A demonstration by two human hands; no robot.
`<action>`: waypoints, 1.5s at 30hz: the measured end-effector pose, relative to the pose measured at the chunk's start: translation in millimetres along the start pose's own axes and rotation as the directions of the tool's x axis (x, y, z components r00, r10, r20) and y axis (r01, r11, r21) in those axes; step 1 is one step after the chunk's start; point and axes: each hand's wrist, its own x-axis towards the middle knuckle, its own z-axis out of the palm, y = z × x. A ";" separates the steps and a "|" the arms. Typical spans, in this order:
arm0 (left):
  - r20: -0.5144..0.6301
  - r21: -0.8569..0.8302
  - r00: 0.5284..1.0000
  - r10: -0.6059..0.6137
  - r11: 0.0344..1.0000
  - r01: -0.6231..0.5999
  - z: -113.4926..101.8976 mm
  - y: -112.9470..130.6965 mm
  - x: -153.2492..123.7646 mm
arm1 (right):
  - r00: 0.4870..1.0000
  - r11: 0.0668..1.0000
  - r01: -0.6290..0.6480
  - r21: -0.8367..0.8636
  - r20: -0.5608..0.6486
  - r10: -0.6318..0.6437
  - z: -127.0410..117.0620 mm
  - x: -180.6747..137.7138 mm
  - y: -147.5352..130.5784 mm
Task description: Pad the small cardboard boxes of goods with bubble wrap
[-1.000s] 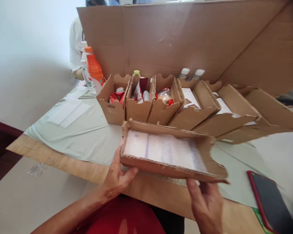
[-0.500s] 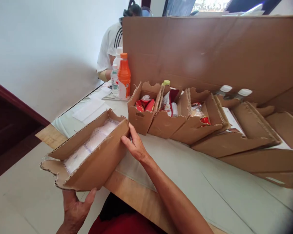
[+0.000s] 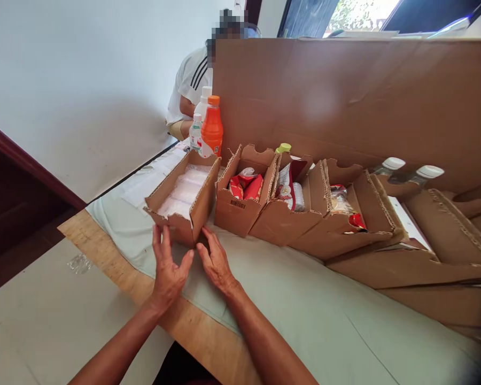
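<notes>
A cardboard box (image 3: 205, 206) with an open top stands on the cloth-covered table, at the left end of a row of similar boxes. Inside it lie bubble-wrapped packs (image 3: 186, 187) in a line. My left hand (image 3: 170, 270) is at the box's near end, fingers spread, the fingertips against the cardboard. Close to the box's near right corner is my right hand (image 3: 215, 262), its fingers stretched out and apart from the thumb. Neither hand is wrapped round anything.
To the right, a neighbouring box (image 3: 234, 216) holds red packets (image 3: 246, 186); several more boxes follow. An orange bottle (image 3: 212, 128) and clear bottles stand behind. A tall cardboard panel (image 3: 344, 101) rises at the back. A person (image 3: 188, 80) sits beyond. Clear plastic (image 3: 80, 263) lies on the floor.
The box of bubble-wrapped packs, held tilted over the table's edge before, now stands on the table beside the row. Both hands have moved to its near end, and the fingers have loosened.
</notes>
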 end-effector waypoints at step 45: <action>-0.050 0.059 0.881 0.470 0.882 -0.468 44.8 51.4 67.1 | 0.977 0.980 -0.164 0.108 0.155 0.146 -11.5 -6.5 -17.7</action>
